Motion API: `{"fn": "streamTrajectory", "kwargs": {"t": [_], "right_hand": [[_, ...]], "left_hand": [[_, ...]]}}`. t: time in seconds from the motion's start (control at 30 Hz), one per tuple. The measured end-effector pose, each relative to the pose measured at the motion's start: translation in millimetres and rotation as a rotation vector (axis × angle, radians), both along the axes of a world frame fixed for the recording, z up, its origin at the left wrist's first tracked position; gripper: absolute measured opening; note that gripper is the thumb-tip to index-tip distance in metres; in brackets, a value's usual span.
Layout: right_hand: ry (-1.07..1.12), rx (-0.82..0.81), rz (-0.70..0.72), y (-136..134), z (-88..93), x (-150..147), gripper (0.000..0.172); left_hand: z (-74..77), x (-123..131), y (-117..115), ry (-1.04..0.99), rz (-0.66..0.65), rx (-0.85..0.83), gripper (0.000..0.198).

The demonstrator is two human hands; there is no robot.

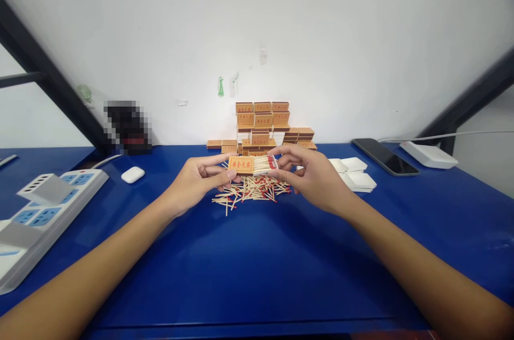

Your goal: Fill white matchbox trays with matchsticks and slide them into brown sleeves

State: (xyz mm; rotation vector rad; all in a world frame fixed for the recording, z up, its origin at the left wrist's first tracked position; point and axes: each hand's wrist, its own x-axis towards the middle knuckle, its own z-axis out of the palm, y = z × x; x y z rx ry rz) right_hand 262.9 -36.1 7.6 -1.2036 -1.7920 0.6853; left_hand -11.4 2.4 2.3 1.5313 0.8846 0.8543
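Between my hands, above the table, is a partly open matchbox. My left hand grips its orange sleeve, thumb on the front edge. My right hand pinches the outer end of the white tray, which sticks out of the sleeve to the right. Matches with red heads lie in the tray, heads toward my right hand. Below and behind the box, a loose pile of matches is spread on the blue table. Behind that stands a stack of matchboxes, partly hidden by the held box and my fingers.
White empty trays sit right of my right hand. Farther right are a phone and a white device with a cable. At left lie a power strip and a white earbud case. A wall rises behind the blue table.
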Motion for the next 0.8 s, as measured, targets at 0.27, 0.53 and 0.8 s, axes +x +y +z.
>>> {"fn": "streamTrajectory", "kwargs": {"t": [0.27, 0.53, 0.8], "right_hand": [[-0.005, 0.043, -0.05, -3, -3.5, -7, 0.039], [0.036, 0.027, -0.078, -8, -1.0, -13, 0.034], [0.081, 0.0, -0.076, -9, -0.8, -13, 0.033]], "left_hand": [[-1.6, 1, 0, -0.032, 0.027, -0.007, 0.068], [-2.8, 4, -1, -0.081, 0.033, -0.003, 0.063], [-4.3, 4, -3, -0.077, 0.03, 0.012, 0.064]]}}
